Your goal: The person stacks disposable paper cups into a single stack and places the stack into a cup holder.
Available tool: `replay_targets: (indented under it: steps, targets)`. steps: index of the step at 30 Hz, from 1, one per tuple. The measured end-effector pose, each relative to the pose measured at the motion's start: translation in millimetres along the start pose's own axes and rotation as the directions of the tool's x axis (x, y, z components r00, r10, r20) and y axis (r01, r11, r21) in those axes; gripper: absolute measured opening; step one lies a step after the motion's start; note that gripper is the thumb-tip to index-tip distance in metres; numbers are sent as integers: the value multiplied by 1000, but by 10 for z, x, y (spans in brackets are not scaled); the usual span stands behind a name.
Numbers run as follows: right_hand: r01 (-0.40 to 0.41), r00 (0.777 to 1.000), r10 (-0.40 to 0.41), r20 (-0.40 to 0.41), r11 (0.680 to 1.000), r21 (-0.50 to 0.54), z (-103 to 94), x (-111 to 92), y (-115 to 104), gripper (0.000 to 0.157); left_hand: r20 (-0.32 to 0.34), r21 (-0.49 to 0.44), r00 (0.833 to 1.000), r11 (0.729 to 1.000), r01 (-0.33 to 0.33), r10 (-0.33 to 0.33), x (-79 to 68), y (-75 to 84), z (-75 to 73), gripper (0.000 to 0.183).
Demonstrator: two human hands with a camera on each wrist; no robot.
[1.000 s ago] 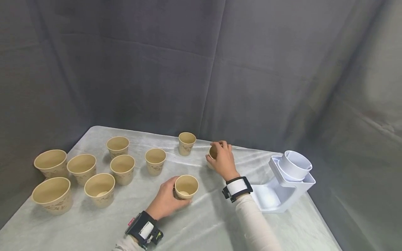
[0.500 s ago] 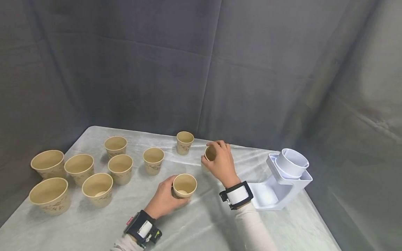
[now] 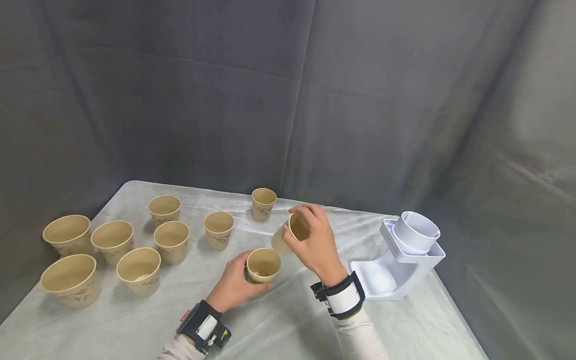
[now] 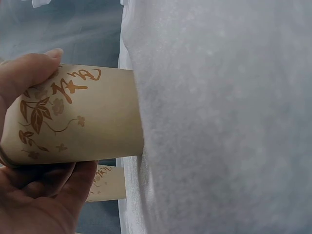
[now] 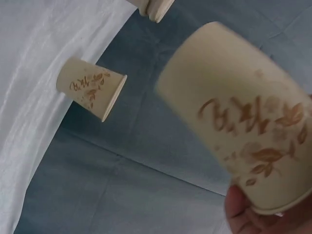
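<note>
My left hand (image 3: pixel 234 284) grips a tan paper cup (image 3: pixel 263 265) from its left side, thumb and fingers round the wall. That cup stands upright on the table, and its rim looks doubled, as if cups are nested. In the left wrist view the paper cup (image 4: pixel 97 117) shows brown leaf print and lettering. Just behind and to the right, my right hand (image 3: pixel 317 245) holds another paper cup (image 3: pixel 280 242) by its rim end, tilted with its mouth toward the palm. The right wrist view shows this paper cup (image 5: pixel 229 112) in the air, slightly blurred.
Several more paper cups stand upright on the left, including a large cup (image 3: pixel 72 281). A small cup (image 3: pixel 262 206) stands near the back edge, and another cup (image 3: pixel 218 231) left of it. A white plastic stand (image 3: pixel 411 250) with a ring on top is at right. Grey cloth covers the table (image 3: pixel 180 330).
My right hand has lifted its paper cup, moved it left toward the left hand's cup and tilted it. The left hand stays nearly in place. The head view has shifted slightly.
</note>
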State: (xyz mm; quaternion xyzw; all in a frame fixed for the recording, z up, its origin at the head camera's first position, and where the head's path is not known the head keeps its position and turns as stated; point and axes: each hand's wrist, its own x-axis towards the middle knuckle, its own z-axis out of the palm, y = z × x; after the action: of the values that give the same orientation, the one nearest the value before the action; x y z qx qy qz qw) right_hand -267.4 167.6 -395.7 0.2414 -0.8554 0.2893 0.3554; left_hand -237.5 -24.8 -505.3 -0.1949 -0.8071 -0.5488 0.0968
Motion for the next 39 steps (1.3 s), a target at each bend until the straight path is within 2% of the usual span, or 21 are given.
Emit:
replay_targets:
  steps: [5, 10, 14, 26, 33, 39]
  targets:
    - [48, 999, -50, 20, 995, 83, 17, -42, -30, 30, 5, 20, 1000, 1000, 14, -14, -3, -3, -3, 70]
    - [76, 995, -83, 52, 989, 124, 59, -88, -69, 32, 21, 33, 999, 998, 48, -49, -1, 1, -5, 69]
    - [90, 992, -101, 78, 986, 139, 118, -125, -105, 34, 23, 37, 999, 998, 48, -49, 0, -2, -6, 68]
    - [97, 979, -116, 166, 988, 121, 300, -232, -146, 37, 11, 60, 1000, 998, 22, -23, 2, -34, -2, 67]
    - [104, 956, -121, 267, 992, 77, 380, -299, -151, 40, 22, 49, 1000, 999, 21, -23, 4, -21, -15, 63]
    - [142, 935, -158, 318, 987, 74, 433, -335, -153, 41, 21, 72, 1000, 997, -1, 0, -1, -29, -16, 61]
